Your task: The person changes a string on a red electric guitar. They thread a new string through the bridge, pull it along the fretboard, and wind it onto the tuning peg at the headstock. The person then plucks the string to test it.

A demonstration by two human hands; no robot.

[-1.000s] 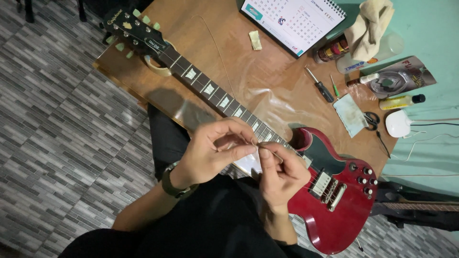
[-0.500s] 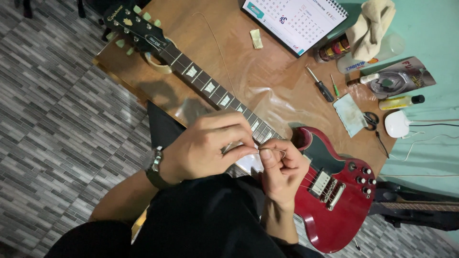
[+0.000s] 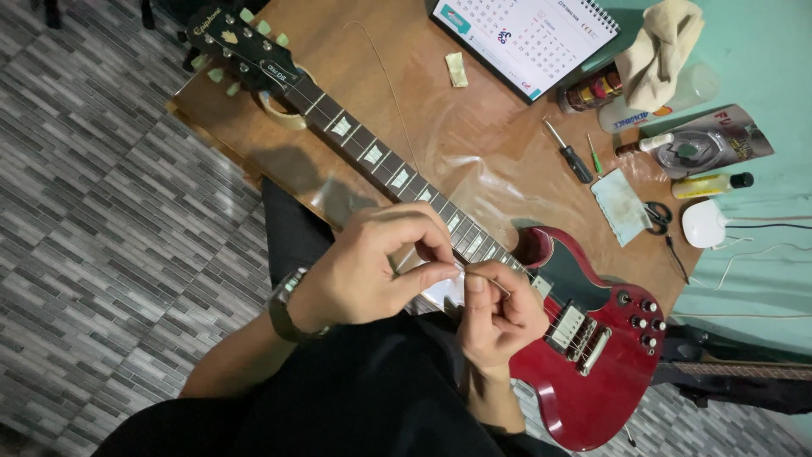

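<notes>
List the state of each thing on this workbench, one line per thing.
Red electric guitar: lying flat, face up.
Left hand: fingers pinched on a thin guitar string.
Right hand: fingers pinched on the same string.
Desk calendar: lying open.
Screwdriver: lying loose, untouched.
Scissors: closed.
Yellow bottle: capped, on its side.
Cloth: bunched up.

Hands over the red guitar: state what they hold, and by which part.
Both hands, left and right, pinch a thin wire-like guitar string between fingertips; which part cannot be told.
</notes>
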